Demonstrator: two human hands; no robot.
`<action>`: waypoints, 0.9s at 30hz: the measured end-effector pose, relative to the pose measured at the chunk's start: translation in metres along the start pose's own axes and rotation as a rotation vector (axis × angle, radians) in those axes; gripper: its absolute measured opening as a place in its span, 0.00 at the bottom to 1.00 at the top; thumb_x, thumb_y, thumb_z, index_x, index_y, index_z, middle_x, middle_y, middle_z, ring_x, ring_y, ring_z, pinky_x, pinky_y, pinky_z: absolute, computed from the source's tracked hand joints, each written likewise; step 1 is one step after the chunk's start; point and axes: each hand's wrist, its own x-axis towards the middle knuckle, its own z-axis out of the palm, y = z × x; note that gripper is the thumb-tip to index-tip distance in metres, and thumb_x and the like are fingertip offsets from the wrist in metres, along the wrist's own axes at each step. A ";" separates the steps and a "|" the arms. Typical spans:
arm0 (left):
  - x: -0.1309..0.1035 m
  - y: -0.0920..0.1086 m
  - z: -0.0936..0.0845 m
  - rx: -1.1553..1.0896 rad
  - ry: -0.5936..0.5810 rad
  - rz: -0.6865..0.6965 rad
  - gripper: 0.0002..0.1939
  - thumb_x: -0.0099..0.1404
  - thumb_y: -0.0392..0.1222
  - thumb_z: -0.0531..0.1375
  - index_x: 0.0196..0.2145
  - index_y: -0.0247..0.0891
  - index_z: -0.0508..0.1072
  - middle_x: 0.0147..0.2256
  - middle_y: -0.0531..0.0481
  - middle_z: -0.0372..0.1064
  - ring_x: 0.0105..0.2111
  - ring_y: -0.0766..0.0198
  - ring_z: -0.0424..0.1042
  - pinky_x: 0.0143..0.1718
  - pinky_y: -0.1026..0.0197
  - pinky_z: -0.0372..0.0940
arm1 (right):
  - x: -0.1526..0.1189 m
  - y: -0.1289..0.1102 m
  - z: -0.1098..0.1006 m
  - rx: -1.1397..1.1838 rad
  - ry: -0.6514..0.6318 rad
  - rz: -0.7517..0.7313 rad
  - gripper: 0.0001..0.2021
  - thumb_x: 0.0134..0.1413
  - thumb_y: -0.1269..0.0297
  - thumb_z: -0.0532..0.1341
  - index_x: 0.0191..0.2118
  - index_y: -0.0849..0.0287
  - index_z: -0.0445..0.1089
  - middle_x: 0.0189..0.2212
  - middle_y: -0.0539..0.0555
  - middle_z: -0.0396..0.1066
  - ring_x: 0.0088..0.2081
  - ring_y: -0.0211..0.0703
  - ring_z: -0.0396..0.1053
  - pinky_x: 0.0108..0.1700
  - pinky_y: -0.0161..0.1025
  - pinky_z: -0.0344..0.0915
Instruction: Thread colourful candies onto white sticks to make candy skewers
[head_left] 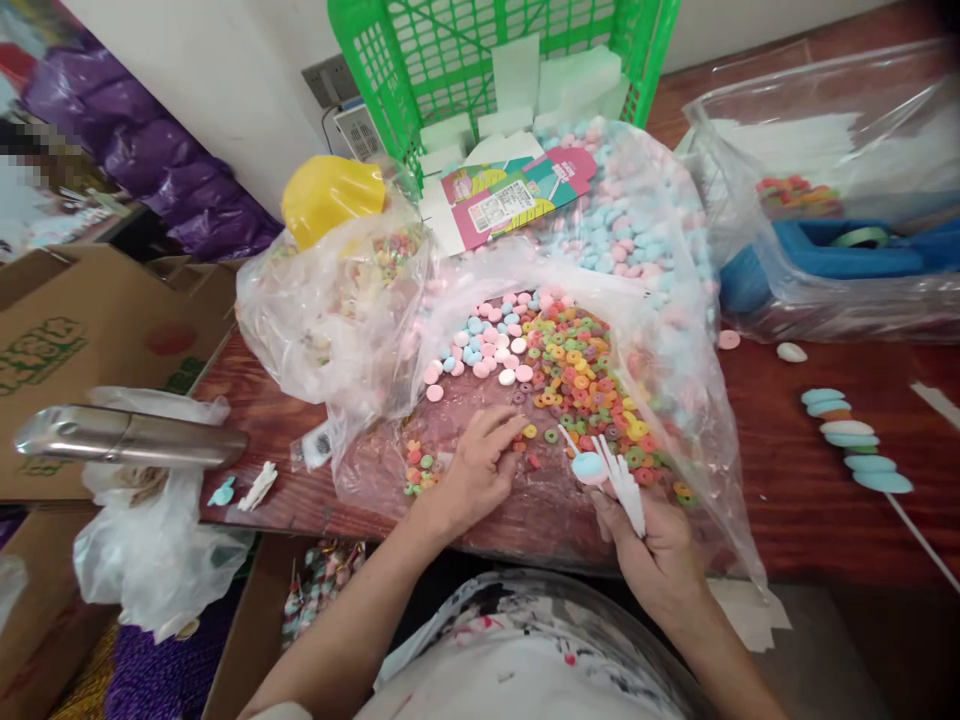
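Over clear plastic (379, 478), left hand (484, 462) extends palm-down — right hand (654, 540) clasps white sticks (624, 485).

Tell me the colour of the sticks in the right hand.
The sticks in the right hand are white; the head view shows them best.

Soft light, scattered glints

I see soft light across the table (810, 530), glaring off the clear plastic (592, 278) and, near the left edge, the metal tool (165, 438). Shadow pools below the front edge; toward the far-right corner everything stretches, blurs.
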 end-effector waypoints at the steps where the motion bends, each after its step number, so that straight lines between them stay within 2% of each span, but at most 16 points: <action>1: -0.002 0.000 -0.001 0.001 0.024 -0.039 0.18 0.63 0.28 0.56 0.50 0.37 0.71 0.49 0.40 0.70 0.50 0.56 0.68 0.50 0.51 0.66 | 0.000 0.001 0.000 0.016 0.009 0.012 0.13 0.61 0.65 0.58 0.24 0.59 0.64 0.18 0.45 0.57 0.21 0.33 0.56 0.25 0.32 0.55; 4: -0.005 0.000 -0.005 -0.015 0.035 -0.137 0.17 0.62 0.28 0.57 0.48 0.36 0.72 0.45 0.42 0.71 0.46 0.58 0.70 0.47 0.54 0.68 | -0.001 0.003 0.001 0.101 0.058 0.079 0.12 0.62 0.62 0.57 0.28 0.59 0.67 0.17 0.45 0.57 0.20 0.33 0.56 0.23 0.32 0.54; 7: -0.004 0.001 -0.007 -0.002 -0.052 -0.171 0.13 0.62 0.32 0.60 0.45 0.36 0.75 0.39 0.44 0.71 0.40 0.59 0.71 0.43 0.55 0.67 | 0.000 0.002 0.001 0.116 0.052 0.110 0.12 0.62 0.60 0.58 0.28 0.60 0.68 0.17 0.45 0.58 0.20 0.33 0.56 0.23 0.33 0.55; 10: -0.004 0.003 -0.002 0.043 -0.117 -0.176 0.11 0.61 0.37 0.63 0.42 0.36 0.76 0.37 0.45 0.70 0.39 0.58 0.69 0.42 0.55 0.66 | 0.001 -0.001 0.001 0.061 0.007 0.102 0.14 0.62 0.60 0.57 0.27 0.60 0.67 0.17 0.45 0.58 0.20 0.34 0.57 0.24 0.33 0.56; 13: -0.005 0.002 0.005 0.076 -0.109 -0.162 0.06 0.64 0.36 0.60 0.38 0.36 0.76 0.36 0.45 0.69 0.38 0.59 0.68 0.41 0.55 0.65 | 0.002 -0.003 0.001 0.027 -0.011 0.079 0.16 0.63 0.59 0.56 0.24 0.59 0.65 0.17 0.45 0.56 0.20 0.34 0.56 0.24 0.33 0.55; 15: -0.004 0.001 0.006 0.051 -0.086 -0.168 0.07 0.65 0.34 0.57 0.35 0.36 0.76 0.34 0.46 0.69 0.36 0.60 0.68 0.40 0.57 0.65 | 0.003 -0.003 0.001 0.017 -0.015 0.065 0.17 0.63 0.59 0.55 0.23 0.58 0.62 0.17 0.45 0.56 0.20 0.34 0.56 0.24 0.33 0.55; 19: 0.001 -0.002 0.003 -0.067 -0.068 -0.265 0.08 0.65 0.33 0.57 0.35 0.36 0.77 0.30 0.49 0.71 0.31 0.63 0.69 0.35 0.60 0.64 | 0.002 -0.002 0.001 -0.001 -0.042 0.062 0.18 0.63 0.60 0.56 0.22 0.58 0.58 0.18 0.45 0.56 0.21 0.33 0.56 0.25 0.33 0.55; 23: 0.007 -0.005 0.002 -0.111 -0.071 -0.318 0.07 0.64 0.33 0.59 0.37 0.36 0.77 0.32 0.48 0.75 0.33 0.62 0.72 0.37 0.59 0.66 | 0.001 -0.001 0.000 -0.001 -0.080 0.072 0.17 0.63 0.60 0.56 0.23 0.57 0.59 0.18 0.45 0.55 0.21 0.33 0.55 0.24 0.32 0.54; 27: 0.008 -0.007 0.008 -0.056 -0.067 -0.271 0.12 0.64 0.33 0.59 0.45 0.38 0.76 0.39 0.46 0.76 0.38 0.60 0.73 0.44 0.55 0.67 | 0.001 -0.001 -0.001 -0.012 -0.109 0.064 0.15 0.63 0.59 0.56 0.26 0.59 0.63 0.19 0.44 0.55 0.21 0.33 0.54 0.24 0.32 0.54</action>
